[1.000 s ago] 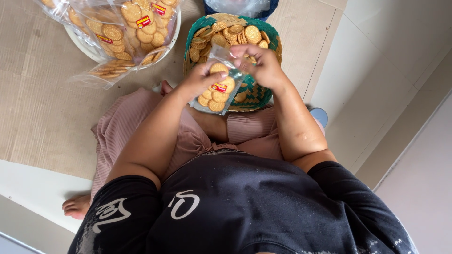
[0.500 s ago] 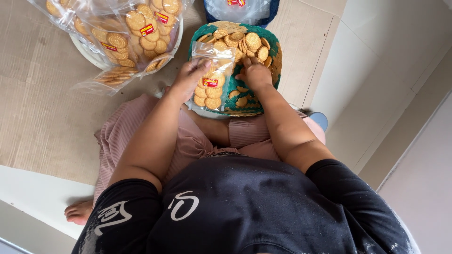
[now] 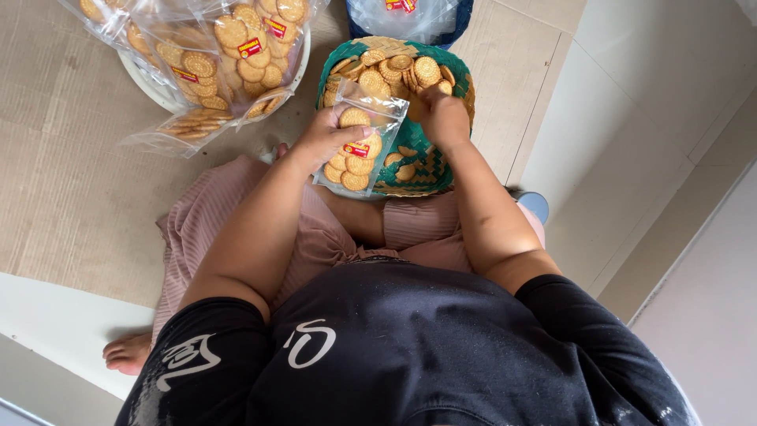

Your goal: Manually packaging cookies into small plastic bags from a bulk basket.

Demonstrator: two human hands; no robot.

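Woven green basket [image 3: 426, 170], filled biscuit bags [image 3: 209, 67] beside, left hand [image 3: 323, 138] gripping clear bag [image 3: 360, 142]

Golden-brown biscuits [image 3: 398, 71] in my green woven basket [image 3: 430, 170], clear bag [image 3: 359, 142] with red-and-yellow label, white bowl [image 3: 150, 91], my ribbed dusty-pink trousers [image 3: 205, 229], black shirt [image 3: 410, 347] with white print, beige floor [image 3: 63, 173]
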